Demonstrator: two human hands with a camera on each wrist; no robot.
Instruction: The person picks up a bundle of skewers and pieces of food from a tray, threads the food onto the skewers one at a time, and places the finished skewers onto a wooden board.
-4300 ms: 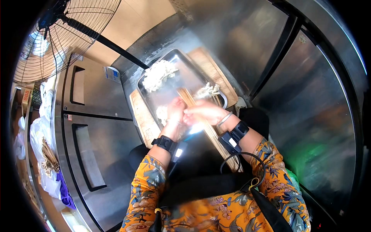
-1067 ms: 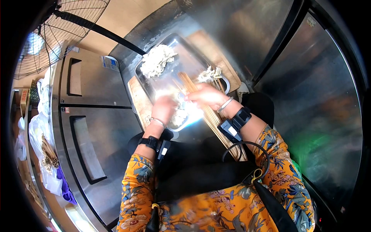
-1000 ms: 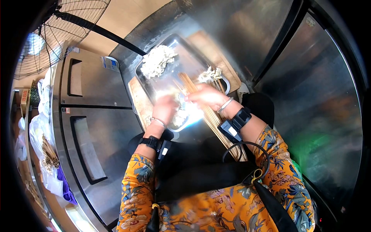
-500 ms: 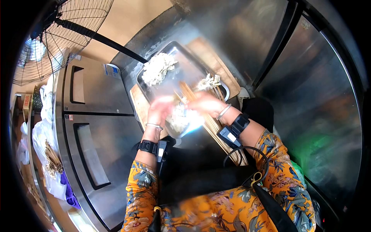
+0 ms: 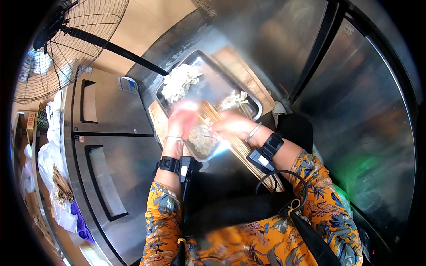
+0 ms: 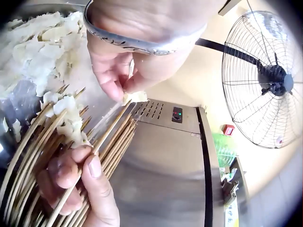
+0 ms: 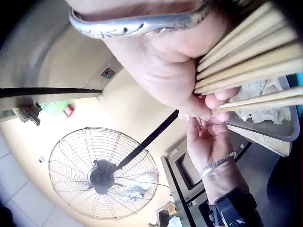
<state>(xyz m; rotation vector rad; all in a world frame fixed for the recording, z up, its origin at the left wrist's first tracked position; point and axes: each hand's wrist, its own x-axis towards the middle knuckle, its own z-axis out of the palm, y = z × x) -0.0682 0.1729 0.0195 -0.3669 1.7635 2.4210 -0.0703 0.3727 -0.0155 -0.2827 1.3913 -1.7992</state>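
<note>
My right hand (image 5: 235, 125) grips a bundle of thin bamboo skewers (image 5: 244, 153) that slants back over my lap. In the left wrist view its thumb and fingertips pinch one skewer (image 6: 113, 127) set apart from the bundle. My left hand (image 5: 182, 120) pinches a pale, thin slice of food (image 6: 136, 97) close by that skewer's tip. Both hands are over a metal tray (image 5: 256, 105). It holds a heap of pale slices (image 5: 182, 82) at the far left, more slices (image 5: 202, 141) nearest me, and skewers with slices on their ends (image 5: 234, 100) at the right.
The tray lies across a wooden board (image 5: 262, 91). Steel cabinets (image 5: 111, 177) stand at the left and a steel door (image 5: 364, 111) at the right. A caged fan (image 5: 84, 48) on a black pole stands beyond the tray. A cable (image 5: 306, 190) loops by my right forearm.
Earlier, both hands were together at the skewer tips. My left hand has since moved left, apart from the right, and now pinches a slice. My right hand keeps its grip on the skewers.
</note>
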